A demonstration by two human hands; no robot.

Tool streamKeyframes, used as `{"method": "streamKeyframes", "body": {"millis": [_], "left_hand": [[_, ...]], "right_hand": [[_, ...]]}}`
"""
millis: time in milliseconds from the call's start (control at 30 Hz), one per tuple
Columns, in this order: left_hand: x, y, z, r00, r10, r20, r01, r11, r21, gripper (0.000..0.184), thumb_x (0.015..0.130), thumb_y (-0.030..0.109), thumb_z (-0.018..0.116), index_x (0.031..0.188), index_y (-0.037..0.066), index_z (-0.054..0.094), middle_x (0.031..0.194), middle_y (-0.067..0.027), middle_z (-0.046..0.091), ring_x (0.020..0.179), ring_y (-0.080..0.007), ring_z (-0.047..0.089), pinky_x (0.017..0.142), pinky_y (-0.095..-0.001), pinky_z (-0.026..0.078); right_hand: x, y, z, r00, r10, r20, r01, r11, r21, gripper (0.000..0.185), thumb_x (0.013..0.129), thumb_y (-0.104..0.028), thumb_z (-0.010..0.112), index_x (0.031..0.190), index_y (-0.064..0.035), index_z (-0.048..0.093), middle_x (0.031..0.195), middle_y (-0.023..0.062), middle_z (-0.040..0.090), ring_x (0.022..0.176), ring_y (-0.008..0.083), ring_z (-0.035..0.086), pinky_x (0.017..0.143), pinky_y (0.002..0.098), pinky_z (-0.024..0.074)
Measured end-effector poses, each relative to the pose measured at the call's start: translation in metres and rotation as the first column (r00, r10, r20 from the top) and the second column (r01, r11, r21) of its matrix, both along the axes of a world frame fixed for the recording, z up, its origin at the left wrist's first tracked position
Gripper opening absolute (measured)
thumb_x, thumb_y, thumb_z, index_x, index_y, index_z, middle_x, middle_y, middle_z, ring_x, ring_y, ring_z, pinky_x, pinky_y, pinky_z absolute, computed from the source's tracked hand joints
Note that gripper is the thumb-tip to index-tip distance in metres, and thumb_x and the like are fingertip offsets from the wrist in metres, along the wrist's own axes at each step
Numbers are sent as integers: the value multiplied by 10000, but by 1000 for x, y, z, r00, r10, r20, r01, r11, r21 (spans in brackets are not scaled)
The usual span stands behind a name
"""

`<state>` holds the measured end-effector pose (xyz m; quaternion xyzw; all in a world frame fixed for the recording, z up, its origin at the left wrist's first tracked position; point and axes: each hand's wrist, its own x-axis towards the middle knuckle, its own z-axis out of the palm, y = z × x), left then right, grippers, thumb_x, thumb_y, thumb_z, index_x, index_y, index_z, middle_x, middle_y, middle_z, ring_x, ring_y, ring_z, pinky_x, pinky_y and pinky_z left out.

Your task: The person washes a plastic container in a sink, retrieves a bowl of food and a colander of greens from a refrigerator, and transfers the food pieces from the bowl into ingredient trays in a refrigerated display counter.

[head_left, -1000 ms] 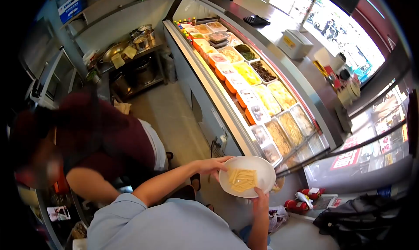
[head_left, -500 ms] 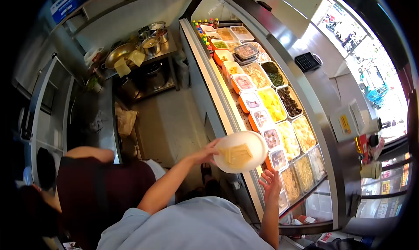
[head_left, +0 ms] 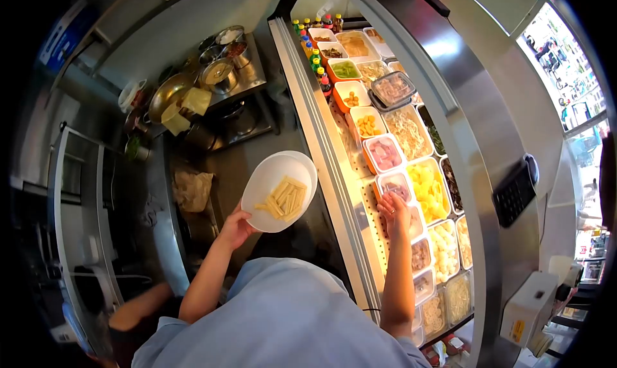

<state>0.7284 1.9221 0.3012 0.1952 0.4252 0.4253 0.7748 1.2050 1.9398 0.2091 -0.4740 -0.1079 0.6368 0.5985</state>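
Observation:
My left hand [head_left: 236, 228] grips the rim of a white bowl [head_left: 260, 181], which is tilted towards me over the floor beside the display case. Several pale yellow strips of food [head_left: 286, 197] lie in it; their exact kind is unclear. Over the near edge of a white tub [head_left: 393, 177] of pinkish food, my right hand [head_left: 391, 208] reaches with fingers slightly bent and apart. I make out nothing in its fingers, though the tips are partly hard to see. A similar tub of pink pieces [head_left: 384, 152] stands just beyond it.
Rows of food tubs fill the display case, including yellow pieces [head_left: 427, 185] and shredded food [head_left: 408, 133]. A metal rail [head_left: 321, 149] edges the case. Pots [head_left: 218, 75] and a wok [head_left: 170, 97] stand at the back left. Another person's arm [head_left: 144, 307] is close at lower left.
My left hand has drawn the bowl left, away from the case, and tilted it towards me. My right hand has moved forward over the tubs. The other person has shifted back at lower left.

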Motion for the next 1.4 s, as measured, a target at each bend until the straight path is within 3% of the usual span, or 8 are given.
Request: {"method": "streamKeyframes", "body": {"millis": [267,467,600,767,833,1000,1267,1400], "left_hand": [[-41,264,-51,994,-101,29,102,994,-45,769,799,79,527,1537,115,313,1442,-116,490,1292,-308,535,997,-481,520],[-82,438,-55,962,-272,-20,266,952,-150,807,768,60,545,1539,102,310,1439,-113,495,1322,-272,506,1043,-402,472],[-98,488,-55,962,-272,0,269,951,-155,828,748,80,542,1541,87,303,1451,-122,486,1333,-282,497,1080,-414,442],[-92,523,-54,955,-296,-27,285,940,-189,786,740,98,539,1503,51,352,1444,-158,497,1335,-333,497,1118,-468,415],[-87,530,-51,951,-309,-26,298,933,-202,790,739,100,541,1503,46,349,1443,-161,497,1335,-331,497,1118,-464,416],[-82,533,-50,942,-336,-6,328,923,-201,848,743,91,546,1547,75,278,1466,-140,464,1343,-293,489,1100,-427,435],[-113,487,-38,999,-46,-13,42,975,-217,812,751,59,543,1532,83,322,1438,-131,487,1330,-299,492,1096,-443,436],[-129,458,-31,997,30,-78,-44,980,-193,775,754,57,543,1506,75,358,1431,-130,493,1330,-305,490,1095,-457,432]], "right_hand": [[-7,256,-38,950,-297,99,307,944,-118,347,962,-173,607,1225,49,569,1107,189,663,977,289,682,841,360,595],[13,398,-94,792,-605,80,610,780,-140,292,955,-154,586,1173,41,573,1160,208,608,1014,327,631,898,419,578],[27,434,-109,739,-674,26,663,719,-211,162,901,-85,629,1016,23,591,991,155,610,893,285,622,862,400,582],[39,441,-128,735,-674,-76,651,733,-199,56,857,-20,649,856,8,601,794,100,583,763,225,603,778,361,584],[49,443,-132,716,-667,-208,677,736,-30,54,845,-4,647,818,9,602,753,88,591,698,201,586,680,323,555],[48,439,-91,771,-625,-124,632,775,19,36,822,30,620,801,5,604,788,93,632,677,191,575,604,296,497],[-50,378,-25,749,-661,-54,655,750,-91,65,801,34,590,775,-21,567,765,79,604,674,201,563,633,317,488],[-81,375,-54,759,-580,-295,609,793,5,82,806,31,606,808,-39,564,747,55,589,653,181,503,632,301,438]]}}
